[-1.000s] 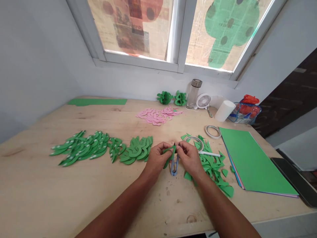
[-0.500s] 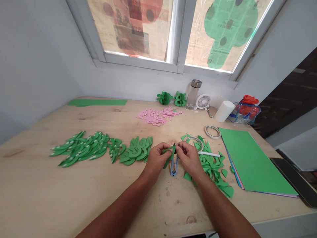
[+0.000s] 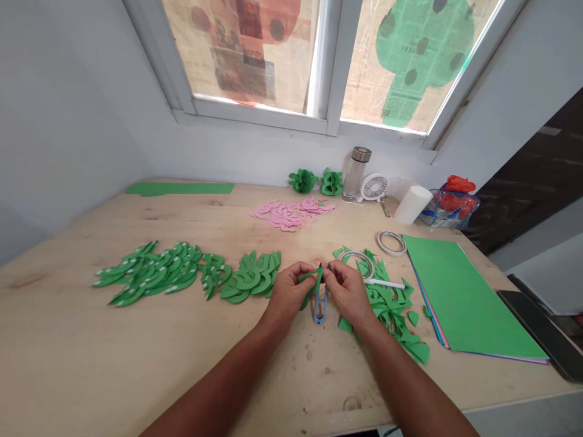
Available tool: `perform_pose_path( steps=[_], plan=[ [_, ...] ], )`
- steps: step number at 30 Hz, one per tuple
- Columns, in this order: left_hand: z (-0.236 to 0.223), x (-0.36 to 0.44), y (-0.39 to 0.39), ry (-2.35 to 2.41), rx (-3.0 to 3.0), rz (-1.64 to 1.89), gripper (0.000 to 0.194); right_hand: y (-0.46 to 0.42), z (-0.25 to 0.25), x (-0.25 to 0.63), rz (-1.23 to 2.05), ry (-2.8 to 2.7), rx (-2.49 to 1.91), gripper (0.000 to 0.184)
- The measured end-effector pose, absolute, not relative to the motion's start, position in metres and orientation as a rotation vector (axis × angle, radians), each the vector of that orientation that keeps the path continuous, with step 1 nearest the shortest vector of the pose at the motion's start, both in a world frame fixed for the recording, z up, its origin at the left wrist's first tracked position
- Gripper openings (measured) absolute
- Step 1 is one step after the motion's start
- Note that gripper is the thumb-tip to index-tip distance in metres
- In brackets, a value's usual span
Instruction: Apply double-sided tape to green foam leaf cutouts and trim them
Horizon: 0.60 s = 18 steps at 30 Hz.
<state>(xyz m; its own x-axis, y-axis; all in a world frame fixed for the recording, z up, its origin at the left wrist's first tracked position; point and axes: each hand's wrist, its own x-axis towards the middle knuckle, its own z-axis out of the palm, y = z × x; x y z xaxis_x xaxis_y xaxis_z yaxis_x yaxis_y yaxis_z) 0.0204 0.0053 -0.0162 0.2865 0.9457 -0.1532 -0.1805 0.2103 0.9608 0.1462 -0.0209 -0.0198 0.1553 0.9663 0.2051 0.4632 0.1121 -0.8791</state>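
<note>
My left hand is closed on a cut green paper piece, pinched between thumb and fingers. Close against it, my right hand has thumb and forefinger pressed together at the paper's edge; what they grip is too small to make out. Blue-handled thread snips lie between the hands, their dark tips showing beside the fingers. Just left of my left hand is a pile of curved green paper cutouts. Green paper scraps lie beside and partly behind my right hand.
Green cutouts with white tape patches lie left, pink cutouts farther back. Tape rolls, a white pen, stacked coloured paper and a phone lie right. A glass bottle and small fan stand behind.
</note>
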Motion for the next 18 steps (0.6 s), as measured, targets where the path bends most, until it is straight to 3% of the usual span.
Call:
perform_pose_path(
  steps=[18],
  plan=[
    [-0.0123,0.0200,0.0034,0.957,1.053,0.964,0.015,-0.0210,-0.0202,0.1458,0.673,-1.444,-1.489,0.023]
  ],
)
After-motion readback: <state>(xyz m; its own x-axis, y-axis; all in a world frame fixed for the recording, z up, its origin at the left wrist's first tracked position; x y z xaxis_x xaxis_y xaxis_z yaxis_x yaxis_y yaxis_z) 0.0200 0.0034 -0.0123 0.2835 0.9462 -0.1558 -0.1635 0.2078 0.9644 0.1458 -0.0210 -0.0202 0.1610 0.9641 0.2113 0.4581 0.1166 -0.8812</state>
